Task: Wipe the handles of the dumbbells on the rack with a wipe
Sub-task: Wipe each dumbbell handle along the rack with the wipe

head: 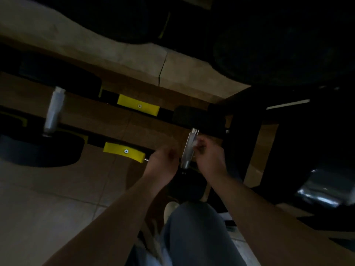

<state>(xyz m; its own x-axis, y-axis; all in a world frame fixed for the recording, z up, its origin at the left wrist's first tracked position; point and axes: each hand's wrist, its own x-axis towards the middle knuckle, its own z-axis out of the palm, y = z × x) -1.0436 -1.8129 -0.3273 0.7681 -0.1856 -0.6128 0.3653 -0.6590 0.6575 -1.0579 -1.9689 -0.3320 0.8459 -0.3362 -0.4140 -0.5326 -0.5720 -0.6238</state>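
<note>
A dumbbell with black ends rests on the low rack at centre right; its shiny metal handle (188,150) runs between my two hands. My right hand (208,154) is closed against the handle's right side, with a pale bit of wipe (195,142) showing at its fingertips. My left hand (163,162) is curled just left of the handle; I cannot tell whether it grips anything. A second dumbbell's handle (53,110) stands at the left, between two black ends, untouched.
The black rack rails carry yellow saddles (138,106) (124,151). Larger black weights (278,50) loom at the upper right, a black frame at the right. Tiled floor (48,198) lies at the lower left; my jeans-clad knee (194,231) is below.
</note>
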